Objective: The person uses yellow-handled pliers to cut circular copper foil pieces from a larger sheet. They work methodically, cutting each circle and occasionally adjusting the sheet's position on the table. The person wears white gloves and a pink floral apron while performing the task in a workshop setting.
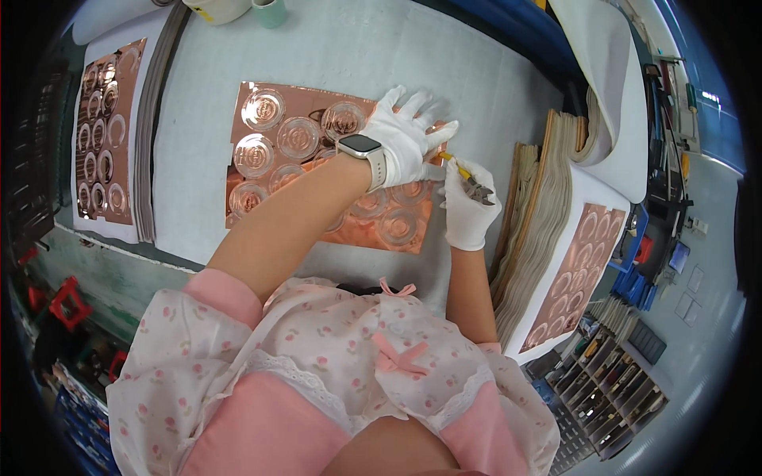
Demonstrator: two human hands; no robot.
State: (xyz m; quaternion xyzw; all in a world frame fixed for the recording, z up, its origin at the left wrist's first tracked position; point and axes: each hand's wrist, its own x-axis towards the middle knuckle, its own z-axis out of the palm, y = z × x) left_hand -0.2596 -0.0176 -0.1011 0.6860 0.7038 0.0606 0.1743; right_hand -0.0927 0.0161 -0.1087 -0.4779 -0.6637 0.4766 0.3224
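A shiny copper-coloured sheet (299, 138) embossed with round medallion shapes lies slightly tilted on the pale work surface. My left hand (402, 135), in a white glove, presses on its right part with fingers spread, hiding some of the medallions. At the sheet's right edge, my gloved right hand (470, 213) is closed round a small tool (463, 166) with a yellow shaft and a grey end. The tool's yellow tip points up-left toward the sheet's edge, close to my left fingers. Its exact kind is not clear.
Thick stacks of paper sheets stand left (148, 135) and right (533, 214), each topped by another embossed copper sheet (106, 131). A pale green cup (269, 13) and white tub (217, 9) sit at the back. A compartment rack (607, 381) stands at lower right.
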